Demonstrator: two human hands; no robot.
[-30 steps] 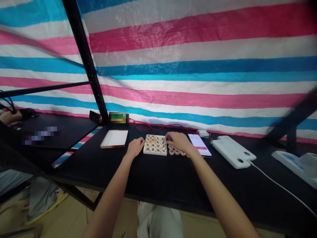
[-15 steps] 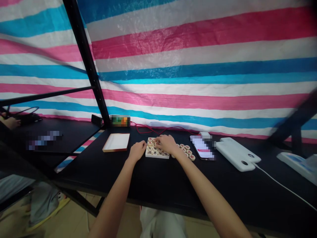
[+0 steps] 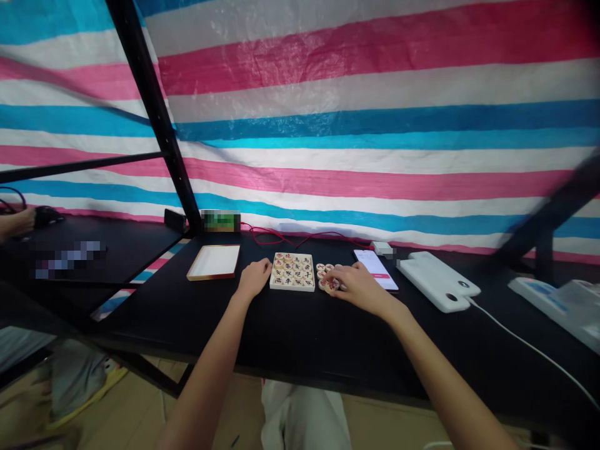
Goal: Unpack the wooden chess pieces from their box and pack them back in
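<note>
A white square box [image 3: 292, 288] on the black table holds rows of round Chinese chess pieces, most with black characters and several with red ones at the back left. My left hand [image 3: 254, 279] rests on the table at the box's left side, fingers curled in, with nothing seen in them. To the right of the box lies a cluster of loose Chinese chess pieces [image 3: 321, 275] with red characters. Over this cluster is my right hand [image 3: 363, 287], its thumb and fingertips closed around a piece; the hand hides part of the cluster.
An upturned box lid [image 3: 215, 262] lies at the left. Behind my right hand is a phone [image 3: 382, 274], with a white device [image 3: 438, 282] and its cable further right. A black metal post [image 3: 154, 112] rises at the left. Another person's hand [image 3: 16, 224] shows at the far left.
My right hand has moved right, from above the box to the loose pieces, uncovering the pieces in the box. My left hand stays beside the box. The view has shifted slightly.
</note>
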